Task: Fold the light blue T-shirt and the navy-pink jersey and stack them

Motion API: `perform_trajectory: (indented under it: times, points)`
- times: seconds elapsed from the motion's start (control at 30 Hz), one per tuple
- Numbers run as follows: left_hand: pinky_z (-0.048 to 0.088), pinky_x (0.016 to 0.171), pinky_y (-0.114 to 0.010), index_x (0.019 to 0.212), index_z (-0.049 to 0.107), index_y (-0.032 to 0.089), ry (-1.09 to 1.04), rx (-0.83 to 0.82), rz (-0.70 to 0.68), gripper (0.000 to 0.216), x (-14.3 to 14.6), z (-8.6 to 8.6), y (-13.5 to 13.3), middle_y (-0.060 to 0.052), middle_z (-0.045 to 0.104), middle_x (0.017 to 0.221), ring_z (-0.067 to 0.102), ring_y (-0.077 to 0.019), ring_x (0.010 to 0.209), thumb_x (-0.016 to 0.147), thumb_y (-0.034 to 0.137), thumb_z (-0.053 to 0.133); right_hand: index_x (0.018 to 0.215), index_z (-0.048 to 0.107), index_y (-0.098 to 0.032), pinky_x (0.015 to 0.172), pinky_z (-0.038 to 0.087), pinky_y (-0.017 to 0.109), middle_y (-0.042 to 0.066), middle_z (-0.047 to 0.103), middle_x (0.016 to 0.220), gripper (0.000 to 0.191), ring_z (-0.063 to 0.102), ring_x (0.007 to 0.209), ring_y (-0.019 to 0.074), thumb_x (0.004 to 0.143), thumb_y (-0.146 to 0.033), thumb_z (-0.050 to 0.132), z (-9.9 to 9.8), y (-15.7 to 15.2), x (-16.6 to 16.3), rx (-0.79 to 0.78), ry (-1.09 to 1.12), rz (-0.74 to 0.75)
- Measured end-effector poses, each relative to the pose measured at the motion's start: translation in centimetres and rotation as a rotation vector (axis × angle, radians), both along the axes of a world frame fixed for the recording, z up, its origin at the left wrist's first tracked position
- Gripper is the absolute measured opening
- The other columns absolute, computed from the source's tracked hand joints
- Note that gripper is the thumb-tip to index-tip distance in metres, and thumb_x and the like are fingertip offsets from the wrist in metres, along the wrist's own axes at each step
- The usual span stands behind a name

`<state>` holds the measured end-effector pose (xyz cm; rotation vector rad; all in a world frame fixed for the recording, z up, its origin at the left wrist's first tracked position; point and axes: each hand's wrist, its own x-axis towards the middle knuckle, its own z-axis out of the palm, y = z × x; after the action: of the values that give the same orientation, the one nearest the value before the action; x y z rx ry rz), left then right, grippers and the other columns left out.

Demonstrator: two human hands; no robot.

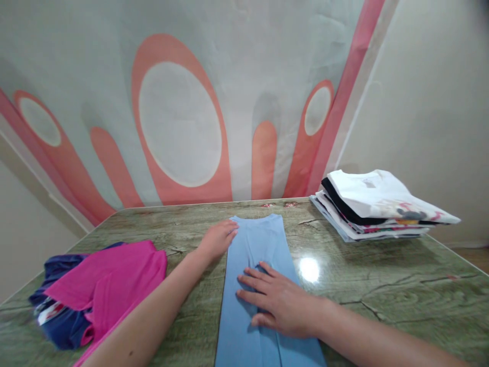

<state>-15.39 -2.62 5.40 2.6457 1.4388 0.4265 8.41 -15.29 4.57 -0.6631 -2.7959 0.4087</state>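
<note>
A light blue shirt (263, 239), its sides folded inward into a long strip, lies on the table in front of me. My left hand (219, 238) rests at the shirt's upper left corner, its fingertips on the edge of the cloth. Across the middle of the strip, my right hand (273, 300) lies flat with its fingers spread, pressing on the fabric. A few creases run lengthwise near the right fingers. The near end of the shirt runs out of view at the bottom.
A stack of folded shirts (382, 196), white on top, stands at the table's back right. At the left lies a loose heap with a pink garment (122, 275) over a dark blue garment (66, 326). The wood-patterned table (382, 285) meets a printed backdrop (183, 122) behind.
</note>
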Motion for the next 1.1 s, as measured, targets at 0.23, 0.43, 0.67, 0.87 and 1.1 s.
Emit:
perform_trajectory:
  times: [0.23, 0.43, 0.67, 0.87, 1.1]
  points:
    - [0.023, 0.112, -0.053, 0.145, 0.035, 0.021, 0.148, 0.030, 0.138, 0.053, -1.3, -3.4, 1.1, -0.009, 0.030, 0.153, 0.025, -0.0258, 0.142, 0.098, 0.045, 0.032, 0.144, 0.039, -0.027, 0.116, 0.011, 0.051, 0.007, 0.040, 0.149, 0.053, 0.026, 0.141, 0.0240, 0.096, -0.051, 0.039, -0.2, 0.3, 0.3, -0.054, 0.031, -0.007]
    - [0.019, 0.114, -0.050, 0.147, 0.031, 0.021, 0.126, 0.004, 0.068, 0.053, -0.8, -3.3, 1.1, -0.010, 0.029, 0.154, 0.021, -0.0223, 0.143, 0.100, 0.044, 0.024, 0.144, 0.038, -0.027, 0.116, 0.010, 0.050, 0.007, 0.038, 0.150, 0.053, 0.026, 0.141, 0.0239, 0.096, -0.051, 0.039, -0.3, 0.4, 0.4, -0.066, 0.035, -0.008]
    - [0.024, 0.112, -0.053, 0.144, 0.035, 0.014, 0.041, 0.103, 0.197, 0.051, -0.2, -3.3, 0.7, -0.014, 0.024, 0.155, 0.015, -0.0270, 0.145, 0.099, 0.036, 0.029, 0.144, 0.038, -0.026, 0.117, 0.008, 0.049, 0.007, 0.037, 0.150, 0.054, 0.024, 0.142, 0.0231, 0.097, -0.051, 0.038, -0.1, 0.3, 0.3, -0.058, 0.014, -0.010]
    - [0.024, 0.117, -0.040, 0.143, 0.039, 0.016, -0.073, 0.027, -0.171, 0.048, 2.7, -2.1, -2.4, -0.009, 0.030, 0.154, 0.020, -0.0186, 0.144, 0.101, 0.036, 0.026, 0.134, 0.050, -0.025, 0.114, 0.020, 0.046, 0.007, 0.052, 0.138, 0.039, 0.040, 0.133, 0.0188, 0.098, -0.037, 0.040, -0.2, 0.8, 0.8, 0.040, 0.179, -0.073]
    - [0.013, 0.116, -0.053, 0.149, 0.026, 0.027, 0.107, -0.091, -0.317, 0.059, 5.5, -2.3, -4.5, -0.006, 0.025, 0.155, 0.014, -0.0243, 0.145, 0.097, 0.054, 0.030, 0.126, 0.056, -0.020, 0.102, 0.042, 0.038, 0.011, 0.057, 0.127, 0.035, 0.052, 0.119, 0.0202, 0.098, -0.029, 0.036, -2.0, 7.3, 3.6, 0.130, 0.408, -0.573]
